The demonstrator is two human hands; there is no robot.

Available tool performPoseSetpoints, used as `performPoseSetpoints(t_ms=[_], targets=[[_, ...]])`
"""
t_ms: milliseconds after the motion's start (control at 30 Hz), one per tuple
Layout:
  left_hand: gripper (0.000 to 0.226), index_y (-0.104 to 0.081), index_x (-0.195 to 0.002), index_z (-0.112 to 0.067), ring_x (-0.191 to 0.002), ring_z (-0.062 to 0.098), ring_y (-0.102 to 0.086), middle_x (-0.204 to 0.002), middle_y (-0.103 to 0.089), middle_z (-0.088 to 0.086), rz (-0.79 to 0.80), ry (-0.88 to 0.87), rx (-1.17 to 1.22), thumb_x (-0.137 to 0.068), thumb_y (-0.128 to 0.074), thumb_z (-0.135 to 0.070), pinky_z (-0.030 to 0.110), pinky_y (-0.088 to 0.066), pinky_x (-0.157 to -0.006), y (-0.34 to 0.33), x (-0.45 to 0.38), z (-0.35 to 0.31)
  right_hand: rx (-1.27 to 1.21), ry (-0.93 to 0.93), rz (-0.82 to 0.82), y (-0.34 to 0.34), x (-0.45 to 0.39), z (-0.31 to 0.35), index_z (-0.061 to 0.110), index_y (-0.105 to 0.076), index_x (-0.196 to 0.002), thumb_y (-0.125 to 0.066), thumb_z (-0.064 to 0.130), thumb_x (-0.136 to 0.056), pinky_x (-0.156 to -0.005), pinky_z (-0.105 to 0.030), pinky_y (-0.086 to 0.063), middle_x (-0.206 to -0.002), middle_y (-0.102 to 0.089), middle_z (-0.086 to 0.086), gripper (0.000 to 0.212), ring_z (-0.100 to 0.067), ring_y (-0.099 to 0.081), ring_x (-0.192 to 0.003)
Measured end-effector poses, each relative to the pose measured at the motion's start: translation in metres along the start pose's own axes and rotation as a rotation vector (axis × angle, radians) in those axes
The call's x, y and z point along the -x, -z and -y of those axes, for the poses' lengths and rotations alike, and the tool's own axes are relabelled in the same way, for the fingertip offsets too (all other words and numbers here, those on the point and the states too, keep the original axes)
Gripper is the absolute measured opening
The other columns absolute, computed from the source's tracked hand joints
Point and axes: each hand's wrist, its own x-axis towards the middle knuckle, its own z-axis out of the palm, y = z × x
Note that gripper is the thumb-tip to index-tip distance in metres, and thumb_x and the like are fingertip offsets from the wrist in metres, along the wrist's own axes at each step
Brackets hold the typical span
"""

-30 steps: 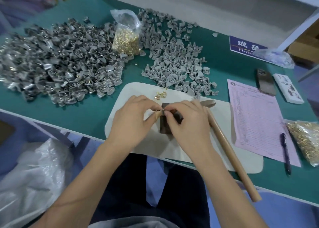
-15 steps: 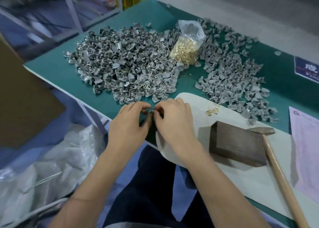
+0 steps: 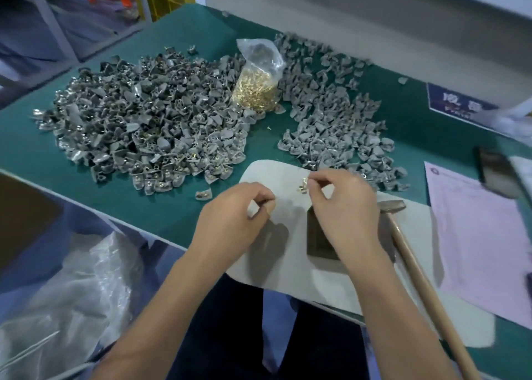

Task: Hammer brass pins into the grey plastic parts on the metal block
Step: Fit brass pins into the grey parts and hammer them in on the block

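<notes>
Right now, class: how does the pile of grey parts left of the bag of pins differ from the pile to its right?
The left pile is larger and heaped more densely; the right pile is smaller and spread more thinly. Left-pile parts show shiny metal and brass glints; right-pile parts look plain matte grey. Both lie on the green table, flanking the bag of pins.

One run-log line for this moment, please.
right hand: pinching at loose brass pins | left hand: fingers curled, contents unclear | wooden-handled hammer: idle beside dark metal block

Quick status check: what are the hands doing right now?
Right hand pinching at loose brass pins. Left hand curled, contents unclear. Metal block bare, hammer lying idle. Nothing in the way.
</notes>
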Motion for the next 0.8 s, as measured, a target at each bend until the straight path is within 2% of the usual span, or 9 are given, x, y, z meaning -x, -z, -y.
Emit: performPoseSetpoints(t_ms=[100,167,233,333,400,467,633,733,800], targets=[[0.012,-0.066,-0.103,-0.041,-0.081,-0.005,-0.057,-0.097,-0.064,-0.025,0.083,-0.009,0.021,-0.091,-0.063,-0.040,0.021,-0.043,-0.069,-0.022,-0.021,-0.015,-0.021,-0.143,-0.055,0.016,-0.001,-0.036,0.030,-0.074,-0.094,-0.061,0.025,-0.094,-0.069,-0.031,-0.049,-0.092,-0.072,0.015,0.014,-0.014,-0.063,-0.089],[0.018,-0.066,-0.109,-0.039,-0.089,-0.002,-0.059,-0.099,-0.064,-0.022,0.074,-0.009,0.027,-0.091,-0.064,-0.041,0.023,-0.045,-0.074,-0.032,-0.033,-0.019,-0.038,-0.167,-0.033,0.015,0.001,-0.047,0.029,-0.073,-0.094,-0.060,0.025,-0.095,-0.064,-0.028,-0.040,-0.091,-0.071,0.014,0.013,-0.014,-0.061,-0.082],[0.026,-0.066,-0.115,-0.034,-0.098,0.006,-0.057,-0.101,-0.063,-0.017,0.060,-0.032,-0.043,-0.091,-0.066,-0.042,0.026,-0.042,-0.075,-0.048,-0.045,-0.027,-0.025,-0.134,-0.025,0.013,0.007,-0.057,0.027,-0.073,-0.093,-0.060,0.025,-0.096,-0.064,-0.031,-0.040,-0.089,-0.071,0.011,0.014,-0.018,-0.059,-0.081],[0.018,-0.071,-0.106,-0.032,-0.097,0.013,-0.056,-0.096,-0.060,-0.011,0.052,-0.042,-0.165,-0.090,-0.069,-0.039,0.028,-0.040,-0.070,-0.058,-0.057,-0.031,0.024,-0.051,-0.047,0.009,0.012,-0.058,0.027,-0.072,-0.091,-0.058,0.028,-0.096,-0.069,-0.036,-0.046,-0.087,-0.071,0.007,0.015,-0.021,-0.056,-0.088],[0.005,-0.073,-0.092,-0.031,-0.091,0.016,-0.058,-0.090,-0.059,-0.010,0.042,-0.042,-0.175,-0.090,-0.070,-0.034,0.030,-0.043,-0.068,-0.059,-0.060,-0.034,0.044,-0.036,-0.059,0.009,0.013,-0.058,0.027,-0.071,-0.088,-0.057,0.031,-0.096,-0.067,-0.036,-0.046,-0.084,-0.070,0.007,0.017,-0.021,-0.055,-0.087],[0.005,-0.071,-0.086,-0.031,-0.088,0.016,-0.058,-0.087,-0.058,-0.010,0.031,-0.036,-0.175,-0.090,-0.071,-0.032,0.030,-0.041,-0.067,-0.059,-0.061,-0.036,0.045,-0.032,-0.063,0.009,0.012,-0.059,0.027,-0.070,-0.085,-0.055,0.032,-0.096,-0.065,-0.036,-0.046,-0.081,-0.069,0.008,0.019,-0.022,-0.054,-0.085],[0.004,-0.064,-0.095,-0.034,-0.104,0.017,-0.055,-0.095,-0.050,-0.013,0.089,-0.014,-0.263,-0.097,-0.061,-0.036,0.029,-0.033,-0.073,-0.060,-0.060,-0.039,0.025,0.001,-0.084,0.008,0.013,-0.061,0.026,-0.069,-0.083,-0.055,0.031,-0.097,-0.069,-0.032,-0.040,-0.078,-0.068,0.008,0.021,-0.021,-0.052,-0.081],[0.008,-0.062,-0.096,-0.033,-0.098,0.012,-0.056,-0.099,-0.057,-0.014,0.052,-0.017,-0.175,-0.099,-0.058,-0.039,0.032,-0.040,-0.076,-0.061,-0.055,-0.041,-0.006,0.007,-0.101,0.008,0.014,-0.062,0.028,-0.070,-0.087,-0.056,0.030,-0.097,-0.070,-0.034,-0.045,-0.083,-0.069,0.010,0.017,-0.020,-0.054,-0.084],[0.007,-0.063,-0.095,-0.033,-0.084,0.002,-0.054,-0.095,-0.063,-0.016,0.024,-0.006,0.029,-0.099,-0.059,-0.038,0.030,-0.044,-0.075,-0.060,-0.053,-0.047,-0.070,0.016,-0.118,0.008,0.014,-0.063,0.031,-0.072,-0.094,-0.060,0.029,-0.095,-0.072,-0.034,-0.047,-0.089,-0.070,0.014,0.012,-0.015,-0.056,-0.087]])
